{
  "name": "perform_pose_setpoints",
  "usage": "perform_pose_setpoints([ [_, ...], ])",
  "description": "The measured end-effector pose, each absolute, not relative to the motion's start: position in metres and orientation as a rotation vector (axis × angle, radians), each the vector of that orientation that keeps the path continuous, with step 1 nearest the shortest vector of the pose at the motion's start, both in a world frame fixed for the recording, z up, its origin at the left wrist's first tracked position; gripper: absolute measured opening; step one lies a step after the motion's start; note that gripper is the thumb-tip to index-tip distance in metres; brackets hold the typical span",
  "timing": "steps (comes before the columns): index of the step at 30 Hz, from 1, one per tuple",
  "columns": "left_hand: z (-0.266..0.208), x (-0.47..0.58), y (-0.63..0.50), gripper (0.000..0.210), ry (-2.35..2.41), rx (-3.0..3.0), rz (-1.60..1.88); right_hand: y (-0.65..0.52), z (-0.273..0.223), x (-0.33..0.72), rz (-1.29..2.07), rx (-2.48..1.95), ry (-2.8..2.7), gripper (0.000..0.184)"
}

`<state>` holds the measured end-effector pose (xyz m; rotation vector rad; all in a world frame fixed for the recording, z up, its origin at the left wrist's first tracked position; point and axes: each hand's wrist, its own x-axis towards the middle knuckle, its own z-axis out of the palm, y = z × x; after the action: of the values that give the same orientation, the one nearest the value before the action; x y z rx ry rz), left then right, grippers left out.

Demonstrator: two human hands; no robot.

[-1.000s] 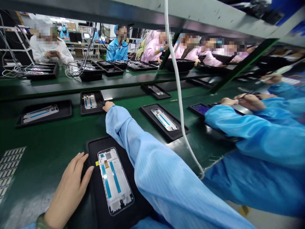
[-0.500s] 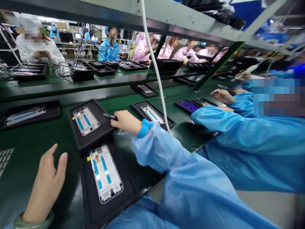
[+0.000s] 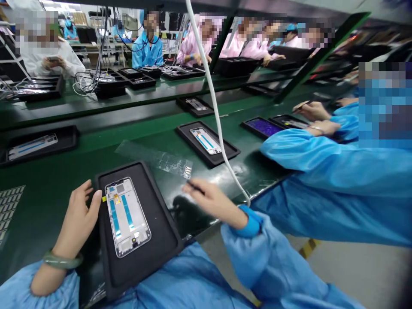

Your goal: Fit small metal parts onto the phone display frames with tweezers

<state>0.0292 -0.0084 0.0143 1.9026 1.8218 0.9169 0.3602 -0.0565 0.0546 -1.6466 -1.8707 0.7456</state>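
Observation:
My left hand (image 3: 77,214) is open, its thumb apart from the fingers, beside the left edge of a black tray (image 3: 161,206). The thumb tip is close to a small yellow tab on a phone frame (image 3: 138,231); whether it touches cannot be told. This silver-white frame lies in the tray and bears two blue strips. To the tray's right, my right hand (image 3: 209,198) is closed on a slim dark tool (image 3: 195,187), apparently tweezers, smeared by motion. Just beyond that hand, a clear film strip (image 3: 157,159) with small white pieces lies on the green bench (image 3: 48,184).
Another black tray with a phone frame (image 3: 206,140) sits farther back, and one more frame (image 3: 32,146) is at left. A white cable (image 3: 212,94) hangs down in front. A sheet of small labels (image 3: 9,210) lies left. A co-worker's blue sleeve (image 3: 305,150) is close at right.
Two trays stood before me; now one shows, and the film strip beyond it is uncovered. My right hand has come back toward me and right with the tool. My left hand has moved nearer the tray.

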Motion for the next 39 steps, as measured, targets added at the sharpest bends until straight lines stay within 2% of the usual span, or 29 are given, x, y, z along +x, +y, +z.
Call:
perform_pose_setpoints([
  [4,0.041,0.06,-0.002,0.047,1.666,2.39,0.951,-0.003,0.041,0.408,0.771,-1.584,-1.435,0.035],
  [6,0.056,0.088,0.004,0.042,1.396,2.57,0.782,0.015,0.032,0.421,0.793,-1.599,-1.299,0.038],
  [11,0.065,0.17,0.032,0.051,0.828,2.813,0.095,0.034,0.014,0.428,0.705,-1.66,-1.256,0.026],
  [15,0.045,0.217,0.054,0.048,0.717,2.831,-0.065,0.039,0.005,0.427,0.78,-1.659,-1.285,0.022],
  [21,0.021,0.237,0.065,0.042,0.712,2.829,-0.069,0.047,0.002,0.423,0.923,-1.611,-1.197,0.017],
  [28,0.013,0.238,0.064,0.04,0.692,2.751,0.028,0.056,0.018,0.411,1.034,-1.59,-0.997,0.014],
  [35,0.044,0.222,0.064,0.028,0.756,2.451,0.369,0.046,0.046,0.382,1.192,-1.139,-0.795,0.029],
  [39,0.071,0.194,0.061,0.035,0.958,2.176,0.582,0.042,0.062,0.351,1.213,-1.025,-0.774,0.035],
])
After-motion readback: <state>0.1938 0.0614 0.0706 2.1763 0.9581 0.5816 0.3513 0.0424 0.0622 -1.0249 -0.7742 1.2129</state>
